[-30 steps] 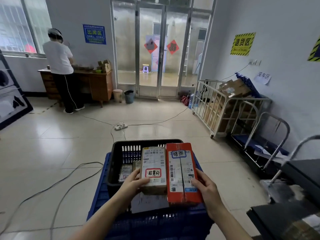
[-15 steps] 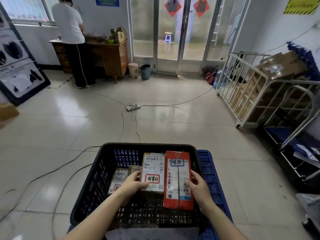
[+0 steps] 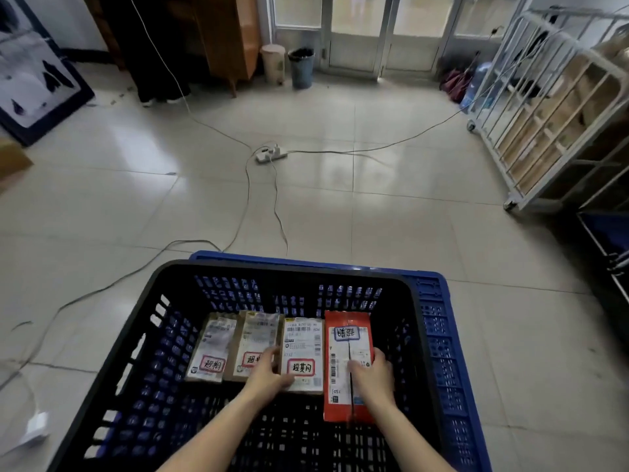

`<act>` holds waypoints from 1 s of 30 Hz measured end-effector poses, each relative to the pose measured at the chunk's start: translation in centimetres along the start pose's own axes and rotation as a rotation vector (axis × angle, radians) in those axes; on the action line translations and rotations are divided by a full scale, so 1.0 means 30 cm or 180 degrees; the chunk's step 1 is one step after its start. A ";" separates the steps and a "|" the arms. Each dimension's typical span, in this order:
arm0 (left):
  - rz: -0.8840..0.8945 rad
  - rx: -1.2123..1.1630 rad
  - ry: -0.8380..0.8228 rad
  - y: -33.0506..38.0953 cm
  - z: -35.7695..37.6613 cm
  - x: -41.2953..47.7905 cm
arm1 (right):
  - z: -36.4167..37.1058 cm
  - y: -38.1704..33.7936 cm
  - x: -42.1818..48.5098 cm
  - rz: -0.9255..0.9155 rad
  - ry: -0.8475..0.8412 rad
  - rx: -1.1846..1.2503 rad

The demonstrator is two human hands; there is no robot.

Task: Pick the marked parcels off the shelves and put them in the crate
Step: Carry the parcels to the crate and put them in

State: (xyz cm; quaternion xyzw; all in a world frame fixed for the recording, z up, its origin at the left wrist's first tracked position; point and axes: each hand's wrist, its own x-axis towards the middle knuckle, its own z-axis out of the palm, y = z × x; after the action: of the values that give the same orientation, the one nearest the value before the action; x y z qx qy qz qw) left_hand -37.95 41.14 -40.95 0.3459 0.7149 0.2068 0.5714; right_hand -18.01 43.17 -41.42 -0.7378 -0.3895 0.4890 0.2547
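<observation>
Inside the black slotted plastic crate [image 3: 170,352], the left hand [image 3: 269,376] grips the brown, white-labelled cardboard parcel [image 3: 303,342] at its near left corner. The right hand [image 3: 372,376] clasps the red cardboard parcel [image 3: 347,338] just beside it.

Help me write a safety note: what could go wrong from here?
Cables and a power strip cross the floor just ahead: likely trip or snag hazard.
The left hand grips the brown parcel, the right hand the red parcel, in a black crate sitting off-centre on the blue crate: pressing might shift it.
</observation>
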 end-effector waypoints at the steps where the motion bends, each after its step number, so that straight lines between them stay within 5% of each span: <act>1: 0.0003 0.0111 0.0041 -0.001 0.005 0.019 | 0.014 0.014 0.023 0.0006 -0.0012 -0.0052; 12: -0.0026 0.1151 0.0180 0.013 0.093 0.146 | 0.088 0.123 0.142 0.0395 0.0129 -0.0357; 21: -0.0238 0.1297 0.0198 -0.001 0.152 0.163 | 0.115 0.143 0.157 0.0371 0.0165 -0.0500; 30: 0.0456 0.2370 0.0257 0.064 0.112 0.058 | 0.065 0.063 0.062 -0.0204 0.0208 -0.1203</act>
State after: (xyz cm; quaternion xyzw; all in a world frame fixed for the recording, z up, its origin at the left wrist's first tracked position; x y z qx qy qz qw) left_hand -34.42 43.37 -41.69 0.5705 0.7371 -0.0142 0.3620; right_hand -18.78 43.62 -44.60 -0.7752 -0.4892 0.3746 0.1395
